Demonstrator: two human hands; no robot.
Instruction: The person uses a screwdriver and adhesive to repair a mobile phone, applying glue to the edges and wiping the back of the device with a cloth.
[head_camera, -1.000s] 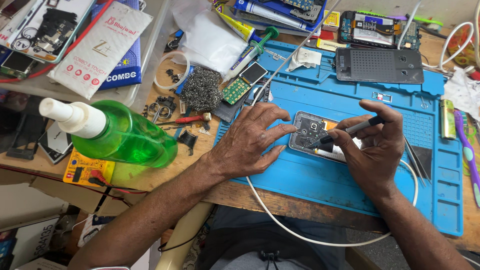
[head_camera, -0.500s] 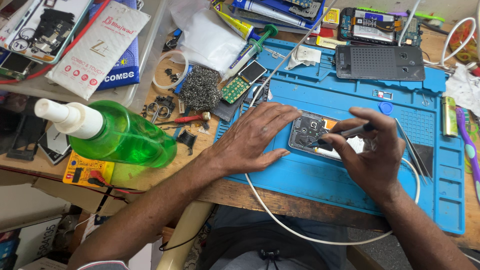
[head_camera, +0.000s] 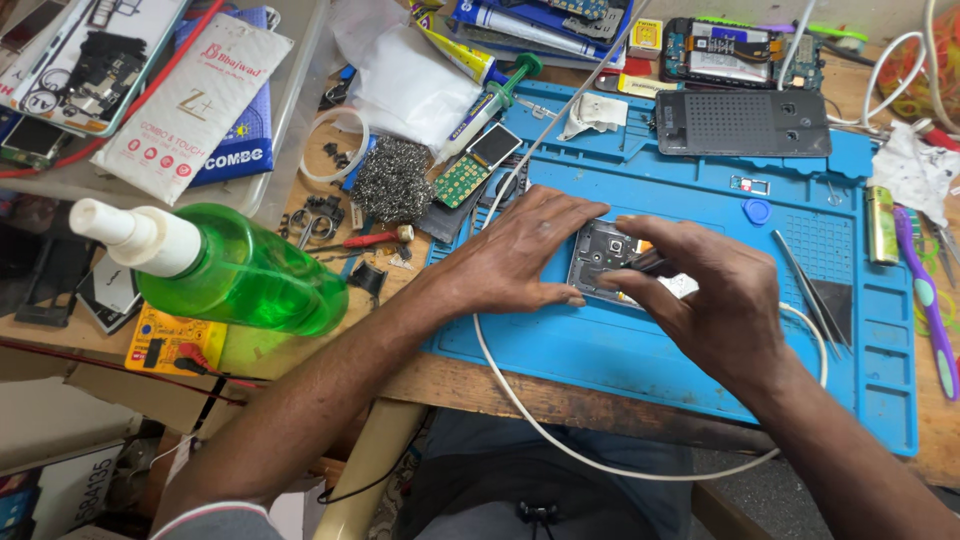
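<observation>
- opened phone (head_camera: 603, 262), back cover off and inner boards showing, flat on the blue repair mat (head_camera: 640, 340) near its middle.
- left hand (head_camera: 520, 255) spread flat, palm down, fingers pressing the phone's left edge to steady it; nothing gripped.
- right hand (head_camera: 715, 295) arched over the phone's right side, fingers curled round a dark slim tool (head_camera: 650, 265) whose tip rests on the board; exact kind of tool hard to tell.
- judged mid-way: housing already open and a separate grey back panel (head_camera: 742, 123) set aside at the mat's top edge; inner work in hand, reassembly not yet begun.
- white cable (head_camera: 520, 395) looping off the mat's front edge and over the bench (head_camera: 400, 330).
- tweezers (head_camera: 808, 285) lying unused on the mat, right of the hands.
- green spray bottle (head_camera: 235, 270) on its side, well left of the mat.
- wire wool pad (head_camera: 390, 180) and small keypad board (head_camera: 462, 175) beyond the left hand.
</observation>
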